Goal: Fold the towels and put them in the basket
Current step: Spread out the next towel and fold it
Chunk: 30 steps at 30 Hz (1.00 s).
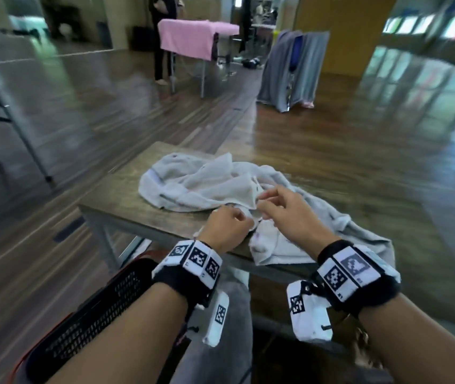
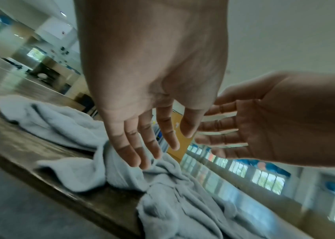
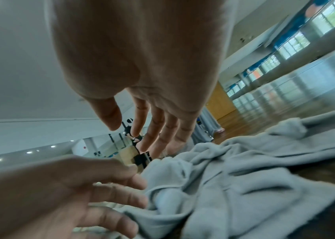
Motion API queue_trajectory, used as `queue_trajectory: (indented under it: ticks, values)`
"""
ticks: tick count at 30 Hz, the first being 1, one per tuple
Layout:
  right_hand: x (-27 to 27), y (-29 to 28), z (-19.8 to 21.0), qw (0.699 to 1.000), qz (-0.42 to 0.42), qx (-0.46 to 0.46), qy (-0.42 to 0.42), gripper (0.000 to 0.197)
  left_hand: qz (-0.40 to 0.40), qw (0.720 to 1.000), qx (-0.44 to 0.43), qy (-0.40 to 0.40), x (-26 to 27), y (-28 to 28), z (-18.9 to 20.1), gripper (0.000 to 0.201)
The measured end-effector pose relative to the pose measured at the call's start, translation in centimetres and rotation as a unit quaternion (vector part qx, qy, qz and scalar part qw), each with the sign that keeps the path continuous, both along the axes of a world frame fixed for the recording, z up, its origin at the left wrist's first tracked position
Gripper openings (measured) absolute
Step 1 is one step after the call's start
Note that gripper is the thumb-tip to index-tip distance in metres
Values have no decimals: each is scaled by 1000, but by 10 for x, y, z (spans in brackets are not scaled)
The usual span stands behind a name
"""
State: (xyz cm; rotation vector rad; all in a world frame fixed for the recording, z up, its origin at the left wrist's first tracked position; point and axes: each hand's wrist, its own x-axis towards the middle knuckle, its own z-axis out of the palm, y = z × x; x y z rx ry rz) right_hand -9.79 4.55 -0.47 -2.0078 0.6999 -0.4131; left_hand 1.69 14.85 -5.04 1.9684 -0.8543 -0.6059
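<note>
Crumpled light grey towels (image 1: 193,181) lie heaped on a small wooden table (image 1: 115,195); one part (image 1: 339,234) hangs over the near right edge. Both hands hover close together over the middle of the heap. In the head view my left hand (image 1: 244,217) is at the near edge, and its straight fingers (image 2: 136,155) brush a fold of towel (image 2: 162,186). My right hand (image 1: 265,200) is just above the cloth (image 3: 234,174), fingers (image 3: 158,137) loosely spread and holding nothing. A black mesh basket (image 1: 90,320) with a red rim stands at my lower left, below the table.
A table draped in pink (image 1: 193,37) and a rack hung with grey cloth (image 1: 292,70) stand across the wooden floor. A person (image 1: 162,37) stands by the pink table. Metal stand legs (image 1: 18,120) slant down on the left.
</note>
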Motion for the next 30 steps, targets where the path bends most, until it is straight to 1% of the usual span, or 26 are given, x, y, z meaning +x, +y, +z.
queue_trajectory:
  ticks: [4,6,9,11,12,14,15,17,19,21,22,24,25,26,27,28,29,30]
  values:
    - [-41,-48,-21,998,-43,11,53,14,-56,995,66,-48,-29,-40,-10,17]
    - [-60,-69,-33,995,-62,15,73,14,-66,989,96,-85,-38,-56,-16,16]
    - [-84,-92,-50,992,-92,12,89,16,-75,975,170,-125,-45,-73,-31,30]
    - [-93,-103,-59,992,-101,14,80,14,-61,951,227,-199,-49,-84,-42,40]
    - [-96,-107,-63,991,-104,7,79,14,-44,942,234,-237,-52,-90,-46,41]
    - [-100,-117,-69,990,-105,-19,93,17,-25,932,210,-294,-58,-101,-50,41]
    - [-102,-122,-72,989,-106,-27,99,20,-32,931,187,-310,-60,-108,-52,40]
    - [-105,-129,-76,988,-105,-37,103,22,-66,929,151,-332,-64,-123,-54,40]
    - [-108,-139,-81,989,-107,-41,95,23,-98,918,136,-358,-68,-145,-57,47]
    - [-106,-143,-83,990,-110,-45,81,21,-108,911,150,-368,-70,-162,-59,51]
    - [-105,-145,-83,990,-114,-46,71,20,-107,904,174,-375,-71,-169,-61,49]
    - [-102,-145,-85,990,-112,-58,56,19,-102,885,224,-395,-69,-180,-59,40]
    - [-102,-145,-87,990,-108,-67,53,20,-99,879,232,-405,-68,-185,-56,34]
    - [-102,-145,-88,990,-103,-77,56,21,-95,877,223,-414,-67,-189,-52,27]
    - [-104,-146,-89,989,-101,-87,62,23,-93,882,196,-418,-66,-194,-46,23]
    - [-105,-146,-90,988,-103,-96,68,27,-96,893,154,-411,-67,-198,-39,22]
    - [-107,-146,-89,986,-111,-100,70,31,-106,911,99,-386,-69,-202,-29,20]
    - [-108,-146,-87,985,-123,-98,67,36,-123,932,32,-339,-71,-204,-20,18]
